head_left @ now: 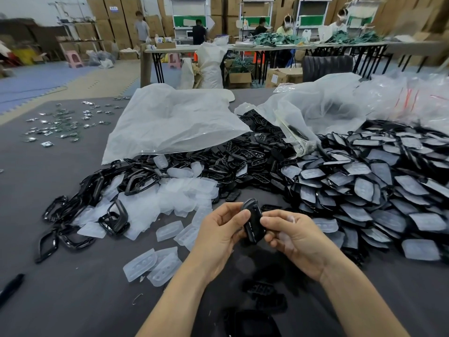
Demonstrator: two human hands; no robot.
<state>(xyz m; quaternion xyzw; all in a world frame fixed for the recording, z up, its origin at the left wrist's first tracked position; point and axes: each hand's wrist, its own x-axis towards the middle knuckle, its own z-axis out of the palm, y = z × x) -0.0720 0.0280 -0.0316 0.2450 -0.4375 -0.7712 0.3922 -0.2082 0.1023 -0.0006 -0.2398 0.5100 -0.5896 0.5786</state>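
Pinching the black key-fob shell (251, 224) at six o'clock, above the grey table (73, 288), with left hand (218, 234) on its nine o'clock edge and right hand (294, 239) on its three, looks light, stiff, slick, so best gripped by the rims

Factory assembly floor w/ stacked cartons (116, 18), workers at benches (267, 46), heaps of plastic parts (364, 171).

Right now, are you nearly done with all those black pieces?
Not nearly. Looks done: the heap of shells with pads fitted, on the right. In hand: left hand and right hand both grip one black shell. Left to do: piles of loose clear pads and black frames.
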